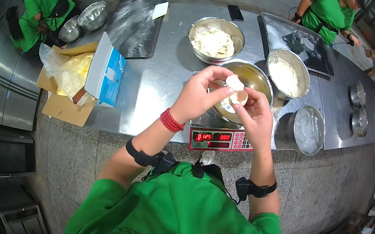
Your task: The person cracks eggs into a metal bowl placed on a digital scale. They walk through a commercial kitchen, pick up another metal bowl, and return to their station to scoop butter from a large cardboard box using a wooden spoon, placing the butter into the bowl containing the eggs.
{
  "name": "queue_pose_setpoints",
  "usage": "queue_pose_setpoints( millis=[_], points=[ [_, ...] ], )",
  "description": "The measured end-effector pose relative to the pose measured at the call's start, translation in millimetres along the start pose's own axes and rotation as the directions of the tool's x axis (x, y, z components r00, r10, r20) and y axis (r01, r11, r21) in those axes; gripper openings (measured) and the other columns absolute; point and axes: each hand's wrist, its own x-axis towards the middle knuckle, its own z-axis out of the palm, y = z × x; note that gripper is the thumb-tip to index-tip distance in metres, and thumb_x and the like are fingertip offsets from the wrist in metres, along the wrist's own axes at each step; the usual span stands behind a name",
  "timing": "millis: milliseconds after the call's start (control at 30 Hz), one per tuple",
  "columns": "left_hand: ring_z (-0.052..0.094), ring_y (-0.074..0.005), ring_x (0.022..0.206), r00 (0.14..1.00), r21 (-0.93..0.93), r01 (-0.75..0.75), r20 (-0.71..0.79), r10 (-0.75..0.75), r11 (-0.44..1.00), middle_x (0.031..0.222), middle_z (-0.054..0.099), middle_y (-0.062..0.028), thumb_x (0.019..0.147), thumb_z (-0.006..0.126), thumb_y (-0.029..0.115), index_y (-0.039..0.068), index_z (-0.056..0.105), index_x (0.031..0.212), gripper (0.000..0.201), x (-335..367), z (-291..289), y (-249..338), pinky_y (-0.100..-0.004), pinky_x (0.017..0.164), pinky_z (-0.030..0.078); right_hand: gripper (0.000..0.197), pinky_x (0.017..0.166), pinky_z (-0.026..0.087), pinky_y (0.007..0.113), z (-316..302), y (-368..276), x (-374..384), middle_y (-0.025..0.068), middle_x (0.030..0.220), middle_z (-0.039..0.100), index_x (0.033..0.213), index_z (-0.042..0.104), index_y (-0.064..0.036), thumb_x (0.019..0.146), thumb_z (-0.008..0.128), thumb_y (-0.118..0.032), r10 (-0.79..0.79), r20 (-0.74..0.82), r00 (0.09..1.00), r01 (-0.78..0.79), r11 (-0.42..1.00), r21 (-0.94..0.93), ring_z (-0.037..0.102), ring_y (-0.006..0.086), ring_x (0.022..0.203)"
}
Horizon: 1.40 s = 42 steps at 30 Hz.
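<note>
Both my hands are over a steel bowl (pixel 264 75) that stands on a digital scale (pixel 214 145) with a lit red display. My left hand (pixel 200 97) pinches one half of a cracked eggshell (pixel 234 82). In my right hand (pixel 258 122) is the other eggshell half (pixel 239 98), its hollow side showing. The two shells are close together, edges touching or nearly so. What lies in the bowl beneath is partly hidden by my fingers and the shells.
Steel bowls with pale flour or dough (pixel 213 42) and white powder (pixel 285 77) stand behind. A bowl with clear plastic (pixel 309 129) is at right. Left are an opened carton (pixel 111 77) and a dark floured tray (pixel 136 23). Another tray (pixel 298 41) and co-workers in green (pixel 326 14) are farther back.
</note>
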Motion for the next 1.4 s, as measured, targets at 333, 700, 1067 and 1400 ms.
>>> queue_pose_setpoints(
  millis=[333, 700, 1067, 1400],
  points=[
    [0.059, -0.0159, 0.117, 0.993, 0.474, 0.000, -0.105, 0.057, 0.881, 0.127, 0.064, -0.0064, 0.086, 0.073, 0.012, 0.006, 0.060, 0.124, 0.040, -75, -67, 29, -0.0337, 0.096, 0.046, 0.049, 0.084, 0.056, 0.030, 99, 11, -9, 0.0107, 0.114, 0.058, 0.127, 0.053, 0.0044, 0.083, 0.076, -0.001, -0.053, 0.123, 0.991, 0.060, 0.997, -0.051, 0.065, 0.0168, 0.099],
    [0.062, -0.0216, 0.110, 0.922, 0.604, 0.355, -0.355, -0.157, 0.713, 0.130, 0.060, -0.0131, 0.083, 0.078, 0.021, 0.001, 0.048, 0.136, 0.063, -229, -197, -43, -0.0353, 0.088, 0.052, 0.044, 0.081, 0.060, 0.032, 219, 118, -64, 0.0153, 0.112, 0.056, 0.119, 0.057, 0.0038, 0.082, 0.077, -0.007, 0.093, 0.315, 0.945, 0.002, 0.958, -0.287, 0.068, 0.0236, 0.098],
    [0.067, -0.0158, 0.089, 0.631, 0.274, 0.616, -0.733, -0.255, 0.738, 0.107, 0.071, -0.0104, 0.088, 0.073, 0.015, -0.001, 0.057, 0.122, 0.041, -385, -285, -51, -0.0300, 0.079, 0.054, 0.046, 0.081, 0.054, 0.038, 321, 192, -70, 0.0171, 0.109, 0.057, 0.118, 0.056, 0.0003, 0.079, 0.077, -0.011, 0.146, 0.427, 0.892, 0.076, 0.884, -0.461, 0.064, 0.0320, 0.092],
    [0.066, -0.0164, 0.080, 0.681, 0.255, 0.586, -0.669, -0.297, 0.769, 0.101, 0.072, -0.0099, 0.090, 0.071, 0.026, 0.001, 0.059, 0.121, 0.041, -368, -286, -70, -0.0315, 0.075, 0.054, 0.049, 0.088, 0.049, 0.042, 342, 201, -68, 0.0166, 0.099, 0.066, 0.118, 0.060, 0.0009, 0.078, 0.078, -0.019, 0.072, 0.462, 0.884, 0.225, 0.801, -0.554, 0.060, 0.0350, 0.097]
  ],
)
